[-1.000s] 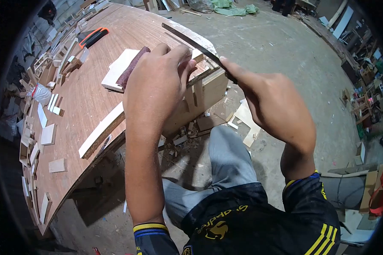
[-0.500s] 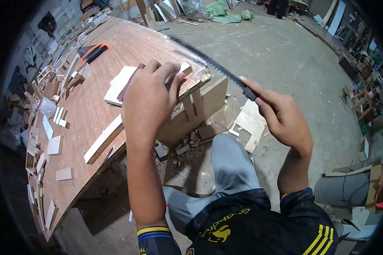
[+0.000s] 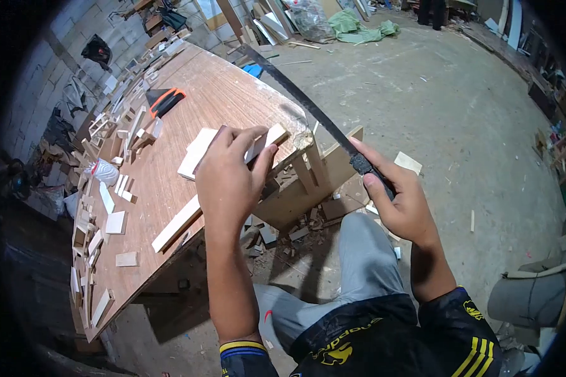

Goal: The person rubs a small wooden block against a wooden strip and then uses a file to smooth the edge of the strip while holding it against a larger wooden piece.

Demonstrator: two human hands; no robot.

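Pale wooden strip at the brown plywood table's near corner, clamped under my curled left hand; my right hand, fist closed, grips the long dark handsaw crossing it. Best practice, I judge: long, level strokes.

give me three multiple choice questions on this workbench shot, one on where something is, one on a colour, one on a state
1. Where does the left hand hold the wood strip?
A. at the near edge of the table
B. on the floor
C. on the person's knee

2. What colour is the handled tool lying further back on the table?
A. blue and white
B. orange and black
C. green

3. How is the saw held?
A. lying loose on the table
B. gripped by both hands
C. gripped at its handle by the right hand alone

Answers:
1. A, the strip sits by the table corner under the fingers.
2. B, orange trim shows around a black grip.
3. C, only the right hand wraps the dark handle; the left is on the wood.
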